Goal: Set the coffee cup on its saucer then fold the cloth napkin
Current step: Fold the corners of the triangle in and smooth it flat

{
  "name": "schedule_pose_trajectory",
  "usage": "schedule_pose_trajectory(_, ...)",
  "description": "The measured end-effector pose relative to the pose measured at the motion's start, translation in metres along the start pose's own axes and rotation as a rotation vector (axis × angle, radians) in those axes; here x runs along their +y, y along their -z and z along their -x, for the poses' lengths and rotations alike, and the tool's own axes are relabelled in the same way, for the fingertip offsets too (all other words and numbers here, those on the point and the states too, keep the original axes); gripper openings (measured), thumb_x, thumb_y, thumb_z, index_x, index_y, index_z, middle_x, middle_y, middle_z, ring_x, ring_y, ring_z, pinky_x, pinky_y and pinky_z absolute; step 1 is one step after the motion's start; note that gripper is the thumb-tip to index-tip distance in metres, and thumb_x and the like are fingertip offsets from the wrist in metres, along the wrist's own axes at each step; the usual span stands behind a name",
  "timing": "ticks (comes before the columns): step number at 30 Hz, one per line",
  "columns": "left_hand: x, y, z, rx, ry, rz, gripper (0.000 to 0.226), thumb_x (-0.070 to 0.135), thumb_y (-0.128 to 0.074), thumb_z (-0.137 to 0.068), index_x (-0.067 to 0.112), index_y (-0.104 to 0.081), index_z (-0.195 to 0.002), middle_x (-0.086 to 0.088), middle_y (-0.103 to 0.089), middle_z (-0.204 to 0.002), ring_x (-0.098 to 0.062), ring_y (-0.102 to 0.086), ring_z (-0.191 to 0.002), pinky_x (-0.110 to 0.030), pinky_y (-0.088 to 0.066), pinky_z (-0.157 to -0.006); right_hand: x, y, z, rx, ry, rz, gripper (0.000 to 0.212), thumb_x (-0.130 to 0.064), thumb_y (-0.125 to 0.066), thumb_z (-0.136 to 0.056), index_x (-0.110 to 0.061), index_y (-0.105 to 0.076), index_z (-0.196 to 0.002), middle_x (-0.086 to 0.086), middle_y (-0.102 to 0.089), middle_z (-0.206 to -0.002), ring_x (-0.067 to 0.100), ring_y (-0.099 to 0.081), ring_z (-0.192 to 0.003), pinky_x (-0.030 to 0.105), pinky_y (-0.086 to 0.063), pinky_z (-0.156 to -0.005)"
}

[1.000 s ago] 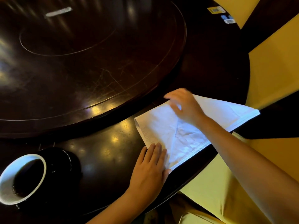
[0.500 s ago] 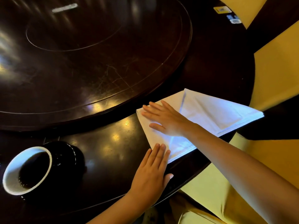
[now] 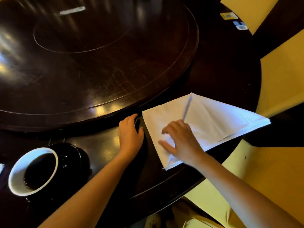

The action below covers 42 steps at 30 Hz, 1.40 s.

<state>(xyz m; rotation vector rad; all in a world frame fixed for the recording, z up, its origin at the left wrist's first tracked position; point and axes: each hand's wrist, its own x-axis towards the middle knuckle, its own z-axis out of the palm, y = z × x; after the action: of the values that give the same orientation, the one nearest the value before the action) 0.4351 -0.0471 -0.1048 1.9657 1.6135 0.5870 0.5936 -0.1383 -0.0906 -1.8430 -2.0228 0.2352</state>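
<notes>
A white cloth napkin [image 3: 212, 119] lies folded on the dark table, its right tip reaching past the table's edge. My right hand [image 3: 181, 140] rests on the napkin's near left part with fingers spread, pressing it flat. My left hand [image 3: 130, 134] lies on the bare table just left of the napkin, fingers loosely curled near its left corner, holding nothing. At the lower left a coffee cup [image 3: 32, 171], dark outside and white inside, stands on a black saucer [image 3: 74, 155].
A large raised turntable [image 3: 98, 63] fills the middle of the round dark table [image 3: 230, 79]. Small stickers [image 3: 228, 15] sit at the far right rim. Yellow and dark floor shows beyond the table's right edge.
My left hand has slid off the napkin's near corner and up to its left side. My right hand has moved down toward the near part of the napkin.
</notes>
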Motion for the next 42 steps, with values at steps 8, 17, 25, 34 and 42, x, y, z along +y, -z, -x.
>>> schedule_pose_trajectory(8, 0.003, -0.014, -0.014, 0.001, -0.026, 0.009, 0.047, 0.024, -0.062, -0.085, 0.015, -0.049, -0.13, -0.006, -0.056, -0.125, -0.025, -0.042, -0.118, -0.039, -0.038, -0.097, -0.014, -0.016, 0.042, -0.144, -0.081, 0.033, 0.041, -0.058, -0.044, -0.075, -0.02, -0.049, -0.089, -0.003, -0.052, -0.089, 0.02, -0.047, -0.081, 0.028, -0.036, -0.069)
schedule_pose_trajectory(17, 0.012, -0.014, -0.025, 0.049, -0.087, 0.05, 0.028, 0.013, -0.056, -0.088, 0.018, -0.063, -0.115, -0.002, -0.066, -0.111, -0.021, -0.053, -0.106, -0.025, -0.037, -0.079, -0.007, -0.015, 0.057, -0.081, -0.115, -0.081, 0.038, -0.054, -0.041, -0.083, -0.02, -0.054, -0.092, -0.007, -0.054, -0.09, 0.01, -0.039, -0.086, 0.025, -0.035, -0.077)
schedule_pose_trajectory(25, 0.006, 0.005, -0.021, 0.043, 0.116, 0.456, 0.012, 0.011, -0.056, -0.089, 0.016, -0.066, -0.096, 0.008, -0.064, -0.081, 0.003, -0.061, -0.061, -0.011, -0.051, -0.055, 0.008, -0.014, 0.069, 0.088, -0.225, -0.06, 0.019, -0.031, -0.039, -0.089, -0.016, -0.051, -0.088, -0.001, -0.053, -0.08, 0.015, -0.038, -0.079, 0.031, -0.034, -0.072)
schedule_pose_trajectory(34, 0.005, 0.019, -0.026, -0.222, 0.532, 0.803, 0.02, 0.012, -0.057, -0.09, 0.002, -0.061, -0.107, -0.014, -0.066, -0.088, -0.023, -0.066, -0.072, -0.027, -0.06, -0.058, 0.006, -0.012, 0.068, -0.006, -0.204, -0.051, 0.028, -0.044, -0.047, -0.083, -0.018, -0.053, -0.09, -0.012, -0.042, -0.081, 0.013, -0.04, -0.079, 0.021, -0.025, -0.071)
schedule_pose_trajectory(42, 0.003, 0.007, -0.001, -0.1, 0.268, 0.6, 0.042, 0.003, -0.061, -0.085, 0.014, -0.049, -0.124, 0.004, -0.062, -0.086, -0.016, -0.064, -0.08, -0.038, -0.057, -0.075, -0.021, -0.01, 0.054, -0.021, -0.313, -0.326, 0.029, -0.04, -0.063, -0.081, -0.018, -0.055, -0.097, -0.007, -0.056, -0.084, 0.018, -0.053, -0.085, 0.027, -0.045, -0.076)
